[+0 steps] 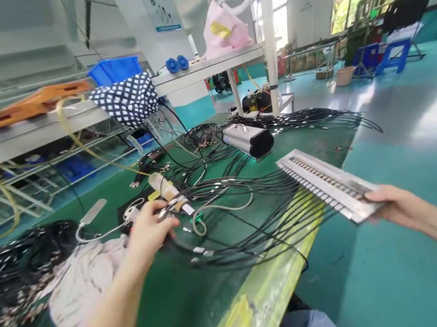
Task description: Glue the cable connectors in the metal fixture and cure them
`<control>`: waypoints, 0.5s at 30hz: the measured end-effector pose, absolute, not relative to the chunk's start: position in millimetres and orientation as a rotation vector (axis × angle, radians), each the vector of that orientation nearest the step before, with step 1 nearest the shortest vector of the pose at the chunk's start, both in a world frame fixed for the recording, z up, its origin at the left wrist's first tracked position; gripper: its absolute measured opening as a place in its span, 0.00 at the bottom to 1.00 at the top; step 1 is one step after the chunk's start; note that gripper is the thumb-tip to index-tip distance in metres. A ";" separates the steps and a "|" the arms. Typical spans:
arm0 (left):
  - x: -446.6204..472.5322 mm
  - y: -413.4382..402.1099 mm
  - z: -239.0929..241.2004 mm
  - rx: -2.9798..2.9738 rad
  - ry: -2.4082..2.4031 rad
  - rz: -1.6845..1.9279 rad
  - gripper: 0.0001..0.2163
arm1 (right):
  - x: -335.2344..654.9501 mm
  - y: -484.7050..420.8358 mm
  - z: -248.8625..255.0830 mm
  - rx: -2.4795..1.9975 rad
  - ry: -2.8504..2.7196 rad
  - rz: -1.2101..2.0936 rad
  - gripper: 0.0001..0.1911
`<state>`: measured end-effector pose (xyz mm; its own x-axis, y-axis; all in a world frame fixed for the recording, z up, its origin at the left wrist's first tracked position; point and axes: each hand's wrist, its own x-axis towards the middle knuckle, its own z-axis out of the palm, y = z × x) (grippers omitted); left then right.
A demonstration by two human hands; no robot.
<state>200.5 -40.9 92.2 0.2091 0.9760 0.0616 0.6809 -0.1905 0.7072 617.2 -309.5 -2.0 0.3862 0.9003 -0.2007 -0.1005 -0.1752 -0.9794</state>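
I am looking down on the green bench (pixel 176 306), which is carrying a sprawl of black cables (pixel 252 208). Off its right edge, my right hand (pixel 395 205) is gripping one end of a long slotted metal strip (pixel 327 183), holding it over the bench corner. On the bench, my left hand (pixel 149 229) is pinching cables beside a tan-handled tool (pixel 166 190).

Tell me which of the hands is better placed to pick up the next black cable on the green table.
Left, probably. The left hand already rests on the black cables beside the taped tool, while the right hand holds the slotted metal strip out past the table edge.
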 end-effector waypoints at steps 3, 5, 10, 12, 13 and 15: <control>281.5 -18.5 69.9 1.799 1.360 0.796 0.26 | 682.0 -283.7 1.6 -1.528 -0.829 1.062 0.16; 312.8 -9.0 53.5 1.738 1.338 0.812 0.26 | 713.3 -266.9 5.3 -1.589 -0.888 1.034 0.19; 342.2 -9.1 20.0 1.613 1.289 0.781 0.23 | 759.7 -227.6 3.9 -1.782 -1.006 0.802 0.19; 347.4 -15.9 8.9 1.585 1.268 0.749 0.21 | 772.4 -215.6 -2.2 -1.885 -1.032 0.657 0.17; 349.6 -19.0 3.6 1.578 1.259 0.733 0.21 | 778.0 -211.1 -5.6 -1.942 -1.045 0.577 0.15; 352.6 -23.1 -6.4 1.577 1.246 0.700 0.21 | 787.2 -205.3 -11.6 -2.057 -1.081 0.400 0.13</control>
<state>352.6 -23.1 -6.4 0.3105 0.9425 -0.1239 0.3838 -0.0050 0.9234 787.2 -205.3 -11.6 0.5917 0.8030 0.0708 0.5637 -0.3493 -0.7485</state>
